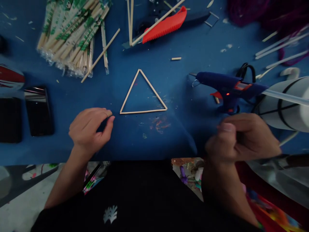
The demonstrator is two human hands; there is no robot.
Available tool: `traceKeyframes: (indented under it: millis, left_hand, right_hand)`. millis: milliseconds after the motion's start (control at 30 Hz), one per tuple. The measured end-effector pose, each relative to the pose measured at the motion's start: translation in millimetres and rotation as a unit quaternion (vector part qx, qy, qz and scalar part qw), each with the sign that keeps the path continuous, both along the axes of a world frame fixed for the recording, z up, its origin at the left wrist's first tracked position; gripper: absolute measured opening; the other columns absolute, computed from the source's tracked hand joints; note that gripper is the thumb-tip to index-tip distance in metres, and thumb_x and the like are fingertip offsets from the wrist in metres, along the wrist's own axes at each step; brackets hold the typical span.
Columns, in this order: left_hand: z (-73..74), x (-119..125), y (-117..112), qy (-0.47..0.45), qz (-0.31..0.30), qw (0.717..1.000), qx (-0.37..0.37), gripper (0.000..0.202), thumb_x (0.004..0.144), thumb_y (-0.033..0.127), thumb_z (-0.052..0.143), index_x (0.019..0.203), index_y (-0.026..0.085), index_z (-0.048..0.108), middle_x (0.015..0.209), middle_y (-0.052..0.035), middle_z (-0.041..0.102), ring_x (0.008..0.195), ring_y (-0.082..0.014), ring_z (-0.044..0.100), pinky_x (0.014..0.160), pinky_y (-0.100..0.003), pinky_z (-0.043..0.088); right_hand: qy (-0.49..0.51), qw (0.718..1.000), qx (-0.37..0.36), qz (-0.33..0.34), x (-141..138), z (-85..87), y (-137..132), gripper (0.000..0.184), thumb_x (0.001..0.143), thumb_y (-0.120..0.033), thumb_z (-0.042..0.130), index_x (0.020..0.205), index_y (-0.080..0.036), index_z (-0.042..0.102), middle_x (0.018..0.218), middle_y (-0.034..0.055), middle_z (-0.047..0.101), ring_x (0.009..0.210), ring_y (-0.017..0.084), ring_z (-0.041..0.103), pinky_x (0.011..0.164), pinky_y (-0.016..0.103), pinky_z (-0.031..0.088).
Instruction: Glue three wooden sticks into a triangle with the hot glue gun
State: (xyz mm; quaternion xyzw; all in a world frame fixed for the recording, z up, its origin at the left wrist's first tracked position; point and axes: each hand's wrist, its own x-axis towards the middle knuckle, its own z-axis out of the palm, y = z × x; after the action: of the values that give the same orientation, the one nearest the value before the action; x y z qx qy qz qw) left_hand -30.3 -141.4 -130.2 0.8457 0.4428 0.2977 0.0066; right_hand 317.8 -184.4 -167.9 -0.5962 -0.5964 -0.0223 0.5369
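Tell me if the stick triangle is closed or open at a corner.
Closed: all three sticks of the triangle meet at their ends, flat on the blue table.

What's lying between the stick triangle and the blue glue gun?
Only bare blue table, seen from the head camera. The stick triangle and glue gun lie apart, with nothing between them.

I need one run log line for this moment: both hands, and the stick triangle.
left hand: pinched beside stick triangle, apart | right hand: blurred, curled, below glue gun | surface: blue table
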Motion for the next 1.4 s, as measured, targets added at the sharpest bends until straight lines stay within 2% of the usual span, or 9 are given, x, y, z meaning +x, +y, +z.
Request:
traceKeyframes:
  millis: [100,200,333,433,600,733,867,1167,1400]
  left_hand:
    - [-3.0,-7,-9,0.017,0.001,1.0,-0.022,0.023,0.092,0.014,0.07,0.111,0.027,0.074,0.094,-0.0019,0.081,0.094,-0.0258,0.08,0.083,-0.043,0.067]
    - [-0.4,-6,-8,0.008,0.008,0.999,-0.053,0.022,0.094,0.016,0.067,0.11,0.028,0.076,0.096,-0.0015,0.082,0.095,-0.0255,0.079,0.085,-0.044,0.067]
    - [5.6,-3,2,-0.005,0.024,0.993,-0.115,0.017,0.098,0.024,0.064,0.104,0.032,0.078,0.095,0.0013,0.082,0.092,-0.0236,0.077,0.085,-0.044,0.065]
    - [7.0,-3,11,-0.003,0.015,0.99,-0.14,0.016,0.099,0.031,0.065,0.106,0.033,0.079,0.103,0.0006,0.082,0.093,-0.0239,0.077,0.088,-0.045,0.065]
    - [5.3,-11,33,0.028,-0.066,0.987,-0.143,0.022,0.097,0.033,0.07,0.117,0.031,0.079,0.131,-0.0049,0.077,0.114,-0.0293,0.075,0.102,-0.053,0.062]
    - [3.5,-18,54,0.075,-0.162,0.971,-0.157,0.031,0.098,0.036,0.069,0.127,0.029,0.076,0.152,-0.01,0.065,0.141,-0.0352,0.062,0.114,-0.061,0.054]
    - [1.3,-21,67,0.098,-0.204,0.951,-0.209,0.035,0.099,0.037,0.065,0.132,0.034,0.074,0.161,-0.0063,0.057,0.154,-0.036,0.048,0.123,-0.065,0.046]
    - [-4.0,-19,70,0.087,-0.209,0.946,-0.231,0.032,0.099,0.037,0.063,0.129,0.036,0.074,0.143,-0.0018,0.072,0.153,-0.0333,0.05,0.126,-0.063,0.042]
    - [-6.4,-22,69,0.08,-0.246,0.956,-0.137,0.037,0.101,0.026,0.063,0.138,0.029,0.069,0.15,-0.0011,0.067,0.153,-0.03,0.05,0.124,-0.058,0.047]
  right_hand:
    - [0.041,0.986,0.115,-0.112,27,-18.5,2,0.045,0.081,-0.046,0.077,0.063,-0.023,0.044,0.053,0.0001,0.041,0.047,0.013,0.035,0.049,0.035,0.022]
    - [0.044,0.99,0.069,-0.118,44,-27.0,7,0.041,0.073,-0.044,0.088,0.069,-0.025,0.052,0.062,0.0007,0.046,0.052,0.014,0.044,0.051,0.037,0.029]
    - [-0.057,0.983,0.14,-0.101,33,-20.3,5,0.035,0.079,-0.044,0.083,0.072,-0.026,0.054,0.059,0.0001,0.043,0.051,0.015,0.041,0.052,0.037,0.029]
    - [-0.115,0.993,-0.025,-0.002,9,-4.3,-1,0.021,0.078,-0.029,0.082,0.081,-0.026,0.062,0.062,0.0009,0.054,0.055,0.017,0.049,0.055,0.038,0.036]
    - [-0.111,0.984,-0.063,0.123,-25,21.1,8,0.015,0.081,-0.018,0.076,0.088,-0.025,0.064,0.072,-0.0007,0.067,0.06,0.016,0.06,0.055,0.033,0.044]
    - [-0.126,0.969,-0.093,0.192,-36,28.7,24,0.017,0.084,-0.014,0.071,0.096,-0.025,0.065,0.084,0.0029,0.071,0.074,0.019,0.067,0.063,0.034,0.052]
    - [-0.116,0.96,-0.145,0.212,-39,26.7,36,0.02,0.083,-0.018,0.066,0.1,-0.027,0.065,0.093,0.0046,0.07,0.077,0.021,0.066,0.062,0.036,0.054]
    - [-0.118,0.95,-0.185,0.221,-37,19.8,40,0.026,0.078,-0.023,0.07,0.104,-0.023,0.068,0.101,0.0076,0.068,0.088,0.023,0.068,0.07,0.037,0.059]
    - [-0.13,0.945,-0.193,0.231,-36,22.8,40,0.03,0.083,-0.018,0.069,0.111,-0.026,0.065,0.101,0.0098,0.068,0.09,0.026,0.068,0.069,0.039,0.058]
